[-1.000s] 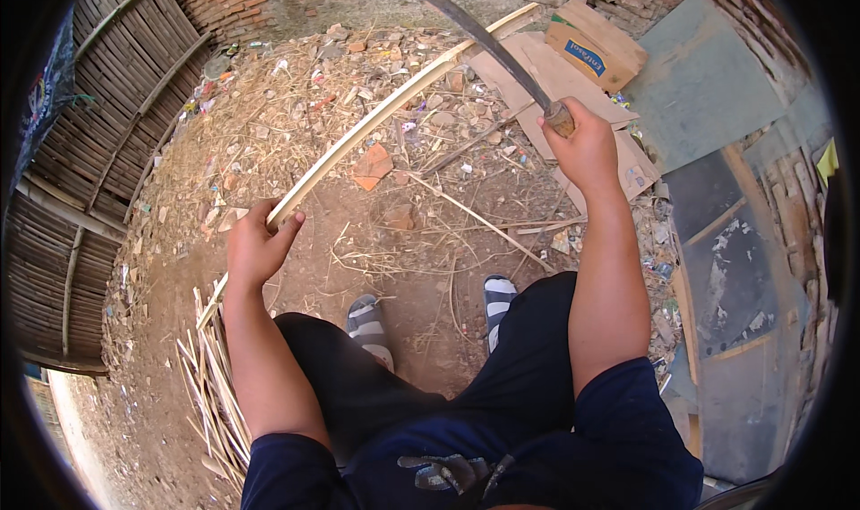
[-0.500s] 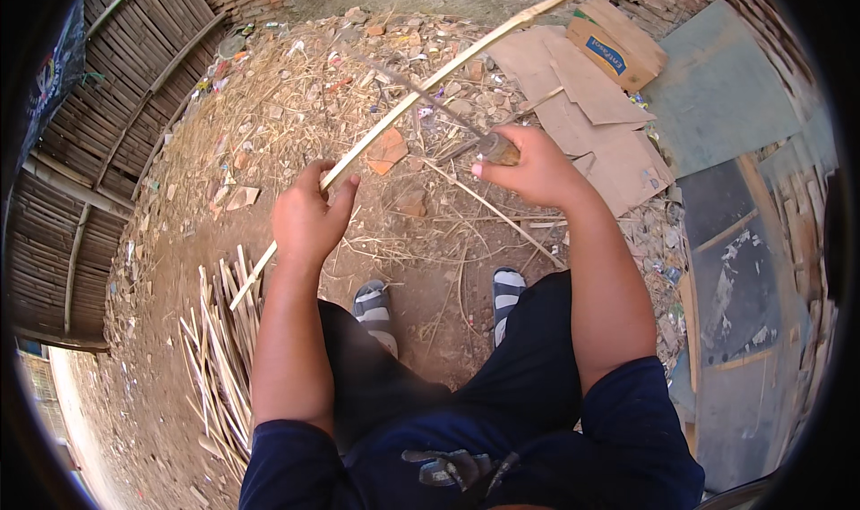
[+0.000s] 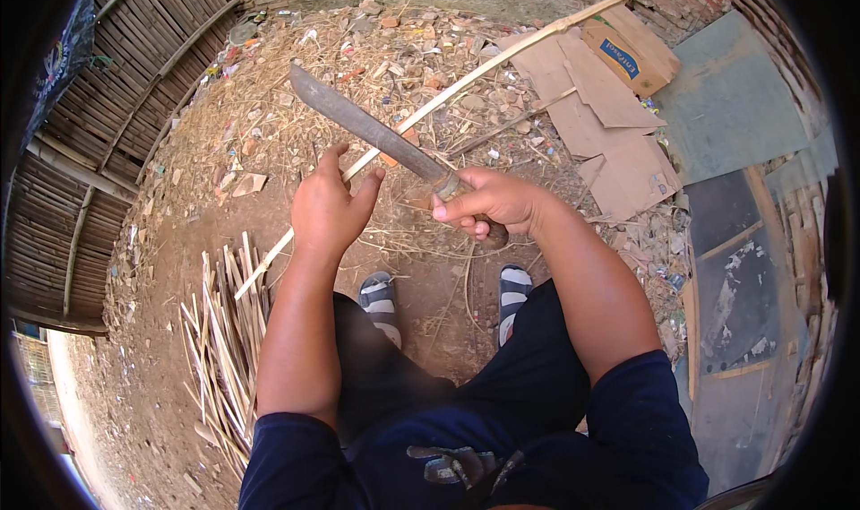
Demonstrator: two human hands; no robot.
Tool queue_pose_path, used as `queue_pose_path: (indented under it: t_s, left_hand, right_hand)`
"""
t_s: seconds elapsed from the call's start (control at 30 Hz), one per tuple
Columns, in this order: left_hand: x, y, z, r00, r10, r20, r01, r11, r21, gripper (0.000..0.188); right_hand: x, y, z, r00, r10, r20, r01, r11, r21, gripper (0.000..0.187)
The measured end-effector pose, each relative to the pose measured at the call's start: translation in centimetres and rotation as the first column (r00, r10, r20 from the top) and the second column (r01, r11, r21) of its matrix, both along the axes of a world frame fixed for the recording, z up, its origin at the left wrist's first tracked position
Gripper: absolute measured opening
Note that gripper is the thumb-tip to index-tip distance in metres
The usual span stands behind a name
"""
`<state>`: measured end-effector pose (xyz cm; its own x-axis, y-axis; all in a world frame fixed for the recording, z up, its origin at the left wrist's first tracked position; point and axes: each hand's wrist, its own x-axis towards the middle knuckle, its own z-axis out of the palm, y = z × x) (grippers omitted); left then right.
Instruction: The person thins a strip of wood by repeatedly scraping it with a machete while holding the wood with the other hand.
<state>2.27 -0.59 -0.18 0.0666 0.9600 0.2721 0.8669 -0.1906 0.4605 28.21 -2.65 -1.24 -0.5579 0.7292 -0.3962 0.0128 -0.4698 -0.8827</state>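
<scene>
A long pale bamboo strip (image 3: 511,59) runs slantwise from beside my left forearm to the far right. My left hand (image 3: 324,210) holds it loosely, thumb and fingers on either side of it. My right hand (image 3: 502,201) is wrapped round the wooden handle of a machete (image 3: 367,126). Its broad dark blade points to the far left and crosses the strip just beyond my left hand. Whether blade and strip touch, I cannot tell. Beside my left arm lies a pile of similar thin strips (image 3: 219,349).
Rubble and straw litter (image 3: 296,107) cover the ground ahead. Flattened cardboard (image 3: 618,169) and a cardboard box (image 3: 632,48) lie at the far right, next to grey sheets (image 3: 730,98). A woven bamboo wall (image 3: 134,80) stands at left. My sandalled feet (image 3: 381,304) are below.
The machete has come nearer and turned broadside, its handle now lower and closer to my left hand. My left hand and the strip have shifted slightly right.
</scene>
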Motion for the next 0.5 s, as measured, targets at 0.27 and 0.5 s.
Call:
queue_pose_path:
  t_s: [0.27,0.5]
  left_hand:
    - [-0.1,0.3,-0.4,1.000,0.005,0.010,-0.006,0.996,0.091,0.072]
    - [-0.2,0.4,-0.7,0.999,-0.006,0.053,0.001,0.996,0.091,0.076]
  right_hand:
    - [-0.1,-0.5,-0.1,0.990,0.049,-0.132,-0.057,0.997,-0.057,0.024]
    - [-0.6,-0.1,-0.9,0.977,0.105,-0.183,-0.118,0.991,-0.065,0.025]
